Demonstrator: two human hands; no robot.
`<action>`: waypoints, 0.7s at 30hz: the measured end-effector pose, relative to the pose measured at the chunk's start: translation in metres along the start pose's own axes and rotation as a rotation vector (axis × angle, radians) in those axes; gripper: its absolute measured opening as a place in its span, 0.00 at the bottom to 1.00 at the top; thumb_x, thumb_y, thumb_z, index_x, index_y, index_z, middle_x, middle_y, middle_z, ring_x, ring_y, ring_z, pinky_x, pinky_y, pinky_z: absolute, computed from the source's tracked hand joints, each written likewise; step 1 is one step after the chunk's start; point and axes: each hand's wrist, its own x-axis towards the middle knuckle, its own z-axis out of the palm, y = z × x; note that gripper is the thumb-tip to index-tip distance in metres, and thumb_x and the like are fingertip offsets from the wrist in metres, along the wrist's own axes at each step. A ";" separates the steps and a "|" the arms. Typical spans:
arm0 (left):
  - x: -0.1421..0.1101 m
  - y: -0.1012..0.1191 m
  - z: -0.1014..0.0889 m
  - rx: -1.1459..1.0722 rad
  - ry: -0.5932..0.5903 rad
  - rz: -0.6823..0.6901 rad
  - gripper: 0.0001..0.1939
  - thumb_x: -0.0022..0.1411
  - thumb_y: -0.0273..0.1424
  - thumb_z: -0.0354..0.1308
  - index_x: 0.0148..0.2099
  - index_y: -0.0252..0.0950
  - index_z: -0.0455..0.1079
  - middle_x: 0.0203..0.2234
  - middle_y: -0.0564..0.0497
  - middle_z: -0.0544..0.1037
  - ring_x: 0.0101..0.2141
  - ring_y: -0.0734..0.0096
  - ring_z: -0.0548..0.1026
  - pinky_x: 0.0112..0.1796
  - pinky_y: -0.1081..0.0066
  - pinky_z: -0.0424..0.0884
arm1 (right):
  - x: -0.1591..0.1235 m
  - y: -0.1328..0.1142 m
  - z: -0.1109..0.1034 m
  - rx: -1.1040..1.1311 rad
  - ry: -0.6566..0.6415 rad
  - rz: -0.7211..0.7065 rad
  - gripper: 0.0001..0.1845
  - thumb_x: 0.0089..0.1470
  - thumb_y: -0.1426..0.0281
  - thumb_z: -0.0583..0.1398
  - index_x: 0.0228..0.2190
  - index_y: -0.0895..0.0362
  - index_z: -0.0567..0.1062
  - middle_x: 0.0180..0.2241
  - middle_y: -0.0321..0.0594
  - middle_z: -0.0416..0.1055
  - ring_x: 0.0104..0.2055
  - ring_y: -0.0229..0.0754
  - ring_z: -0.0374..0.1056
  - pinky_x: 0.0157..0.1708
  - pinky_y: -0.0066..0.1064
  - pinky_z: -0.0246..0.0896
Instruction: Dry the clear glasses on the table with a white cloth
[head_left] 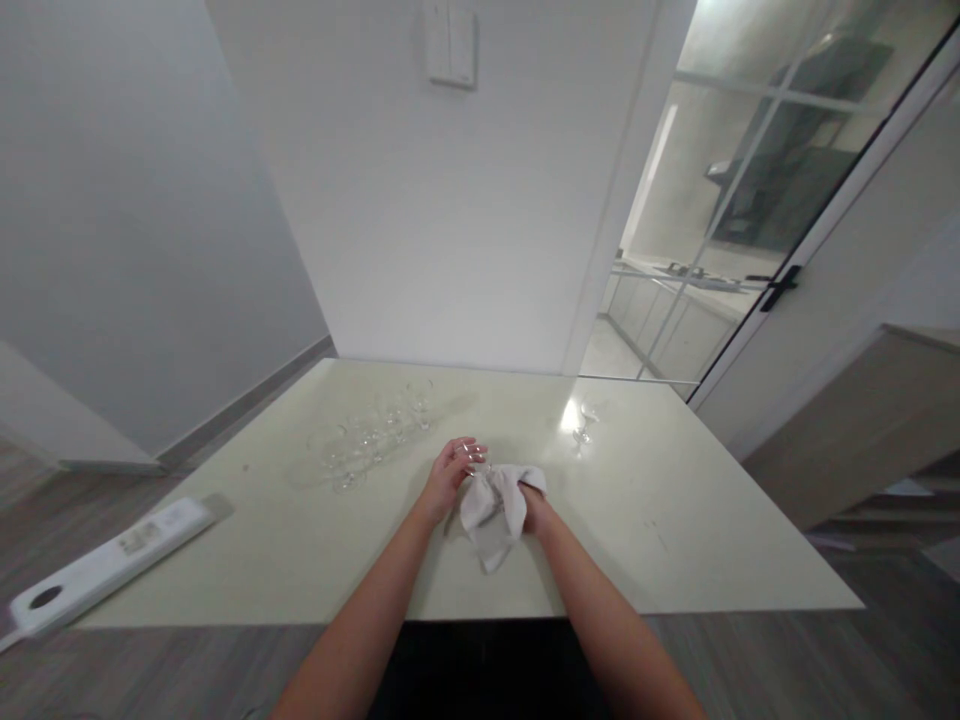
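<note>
Over the front middle of the pale table point(720, 520), my left hand point(453, 470) has its fingers wrapped round a clear stemmed glass point(471, 452). To its right, my right hand point(532, 505) is closed on a white cloth point(491, 515), which partly covers that hand and hangs down in a point. The cloth is bunched against the glass, hiding part of it. Several clear stemmed glasses point(367, 440) stand in a slanting group at the left. One more glass point(583, 425) stands apart at the right, beside a bright reflection.
A white power strip point(112, 565) lies across the table's left front edge, its cord running off left. Behind the table rises a white wall point(450, 220) with a switch plate point(451, 45). At the right is a glass-paned door with a black handle point(781, 288).
</note>
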 end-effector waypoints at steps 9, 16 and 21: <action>0.010 0.005 -0.018 -0.143 0.227 0.122 0.21 0.55 0.43 0.63 0.49 0.42 0.67 0.51 0.47 0.74 0.47 0.69 0.74 0.41 0.71 0.70 | 0.003 -0.005 -0.002 0.103 0.139 -0.101 0.24 0.46 0.50 0.58 0.38 0.53 0.77 0.37 0.42 0.79 0.47 0.49 0.73 0.52 0.45 0.63; 0.010 0.003 -0.017 -0.085 0.254 0.147 0.23 0.54 0.40 0.65 0.50 0.42 0.65 0.53 0.44 0.72 0.48 0.66 0.74 0.42 0.69 0.69 | 0.010 0.004 -0.005 0.006 0.080 -0.273 0.22 0.47 0.54 0.61 0.40 0.54 0.76 0.40 0.43 0.78 0.50 0.48 0.70 0.54 0.44 0.61; 0.007 0.005 -0.014 -0.062 0.191 0.102 0.26 0.52 0.40 0.66 0.52 0.42 0.64 0.56 0.43 0.70 0.47 0.65 0.74 0.42 0.68 0.69 | 0.013 0.008 -0.009 -0.020 0.135 -0.305 0.21 0.46 0.57 0.63 0.41 0.54 0.77 0.41 0.43 0.78 0.50 0.50 0.70 0.55 0.45 0.60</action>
